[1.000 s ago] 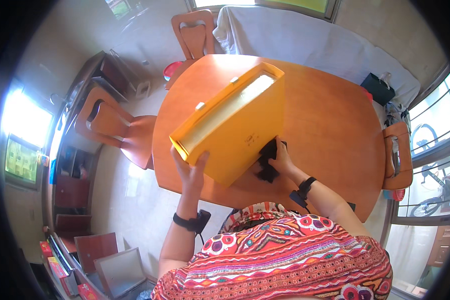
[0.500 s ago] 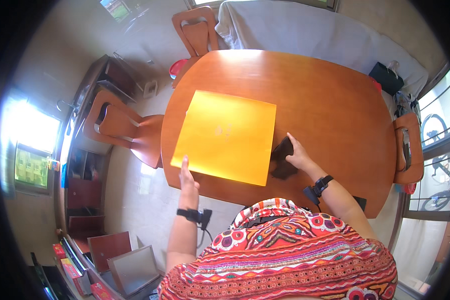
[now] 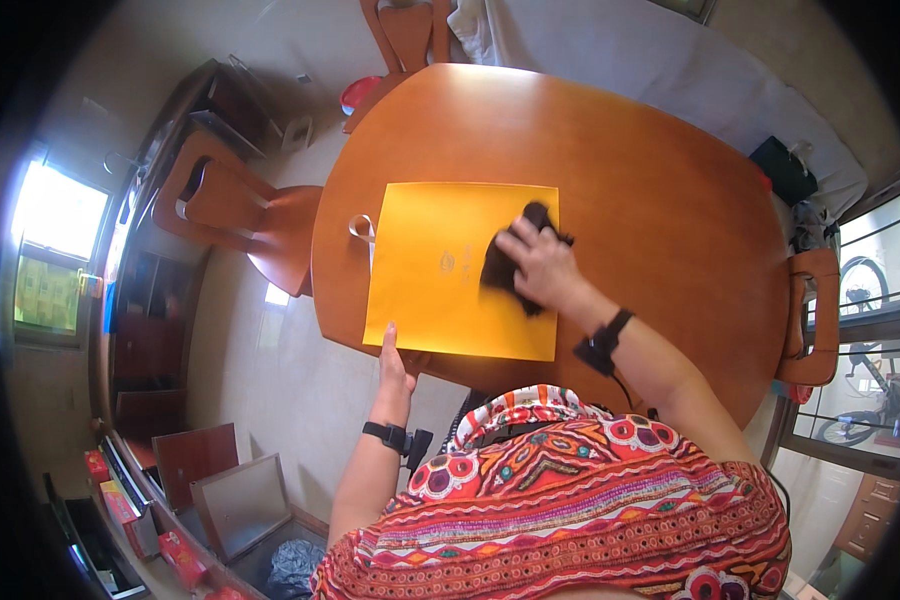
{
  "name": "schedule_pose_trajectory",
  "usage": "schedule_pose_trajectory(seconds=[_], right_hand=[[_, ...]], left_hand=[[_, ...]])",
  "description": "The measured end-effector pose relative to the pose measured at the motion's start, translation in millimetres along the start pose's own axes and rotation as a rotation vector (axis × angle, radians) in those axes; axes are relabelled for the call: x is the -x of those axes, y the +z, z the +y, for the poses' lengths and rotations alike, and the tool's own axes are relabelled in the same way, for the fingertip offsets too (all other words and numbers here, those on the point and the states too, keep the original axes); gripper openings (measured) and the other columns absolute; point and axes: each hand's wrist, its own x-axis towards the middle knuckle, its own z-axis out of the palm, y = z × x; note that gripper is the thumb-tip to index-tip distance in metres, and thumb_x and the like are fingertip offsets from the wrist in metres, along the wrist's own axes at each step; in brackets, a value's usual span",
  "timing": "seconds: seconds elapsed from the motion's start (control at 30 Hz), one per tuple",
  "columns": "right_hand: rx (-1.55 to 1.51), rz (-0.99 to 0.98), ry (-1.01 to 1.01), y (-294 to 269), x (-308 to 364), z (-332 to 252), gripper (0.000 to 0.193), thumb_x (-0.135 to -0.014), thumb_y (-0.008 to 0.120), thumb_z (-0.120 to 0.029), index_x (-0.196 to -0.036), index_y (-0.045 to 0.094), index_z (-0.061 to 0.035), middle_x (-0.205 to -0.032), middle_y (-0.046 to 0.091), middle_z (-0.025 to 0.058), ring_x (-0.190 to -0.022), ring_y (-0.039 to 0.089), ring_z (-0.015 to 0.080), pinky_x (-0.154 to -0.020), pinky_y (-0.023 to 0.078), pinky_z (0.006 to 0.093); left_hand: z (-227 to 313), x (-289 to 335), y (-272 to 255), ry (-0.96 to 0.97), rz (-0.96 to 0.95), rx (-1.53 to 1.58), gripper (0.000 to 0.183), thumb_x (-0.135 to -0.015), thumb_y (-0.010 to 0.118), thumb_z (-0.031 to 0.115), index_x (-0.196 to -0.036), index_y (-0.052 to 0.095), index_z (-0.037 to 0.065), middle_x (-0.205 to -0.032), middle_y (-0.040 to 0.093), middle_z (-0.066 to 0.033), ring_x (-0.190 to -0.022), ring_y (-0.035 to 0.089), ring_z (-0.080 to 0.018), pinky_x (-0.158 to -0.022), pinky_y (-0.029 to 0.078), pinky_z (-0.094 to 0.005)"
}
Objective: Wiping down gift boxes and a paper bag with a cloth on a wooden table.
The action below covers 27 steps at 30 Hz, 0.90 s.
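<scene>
The dark cloth (image 3: 515, 268) lay half hidden under the pressing right hand (image 3: 538, 262); the left hand (image 3: 394, 362) rested flat-fingered at the yellow box (image 3: 440, 270) edge, on a wooden table (image 3: 660, 200) between chairs (image 3: 235, 215)

I see the flat box (image 3: 440, 270) at frame centre on the table (image 3: 650, 200), a cloth (image 3: 505, 262) on its right part, chairs (image 3: 240, 215) at left.

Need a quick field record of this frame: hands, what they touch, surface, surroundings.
left hand: open, flat against the near edge of the box
right hand: pressing a dark cloth on the box top
box: flat, orange-yellow, lying on the table, pale handle loop at its left side
table: oval, wooden
chairs: wooden, at left, far end and right
wrists: a dark band on each
</scene>
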Motion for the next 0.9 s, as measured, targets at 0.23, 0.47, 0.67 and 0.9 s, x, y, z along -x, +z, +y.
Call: schedule_pose_trajectory(seconds=[0.23,0.47,0.67,0.9], right_hand=[[-0.043,-0.168,0.461,-10,-21,89,0.077,-0.077,0.07,-0.027,-0.146,0.036,-0.0244,-0.15,0.032,0.0215,-0.125,0.045,0.0431,-0.103,0.044,0.0461],[-0.828,-0.165,0.606,53,57,65,0.106,-0.081,0.075,-0.035,-0.155,0.003,-0.0096,-0.15,0.03,0.0301,-0.138,0.037,0.0386,-0.112,0.034,0.0409],[-0.941,-0.497,0.457,17,121,25,0.11,-0.079,0.077,-0.032,-0.154,0.001,-0.0043,-0.153,0.025,0.0289,-0.143,0.028,0.0357,-0.116,0.026,0.0381],[-0.868,-0.581,0.413,-30,141,52,0.084,-0.078,0.075,-0.024,-0.146,0.03,-0.0021,-0.142,0.044,0.0257,-0.133,0.043,0.0362,-0.111,0.035,0.0389]], left_hand=[[-10,-14,8,-0.04,-0.105,-0.059,0.062,-0.086,0.06,0.058,-0.133,0.05,0.02,-0.125,0.059,-0.0041,-0.114,0.056,-0.025,-0.093,0.047,-0.0458],[-13,-18,-22,-0.02,-0.02,0.011,0.057,-0.086,0.059,0.058,-0.13,0.053,0.023,-0.119,0.062,-0.0009,-0.108,0.059,-0.0235,-0.086,0.05,-0.0419],[-20,-23,-35,0.011,-0.059,0.151,0.055,-0.088,0.057,0.056,-0.128,0.054,0.019,-0.122,0.062,-0.0023,-0.111,0.059,-0.0228,-0.089,0.051,-0.0389],[-16,-8,11,0.053,-0.145,0.19,0.051,-0.096,0.046,0.05,-0.132,0.051,0.015,-0.128,0.058,-0.0048,-0.116,0.056,-0.0246,-0.097,0.048,-0.0406]])
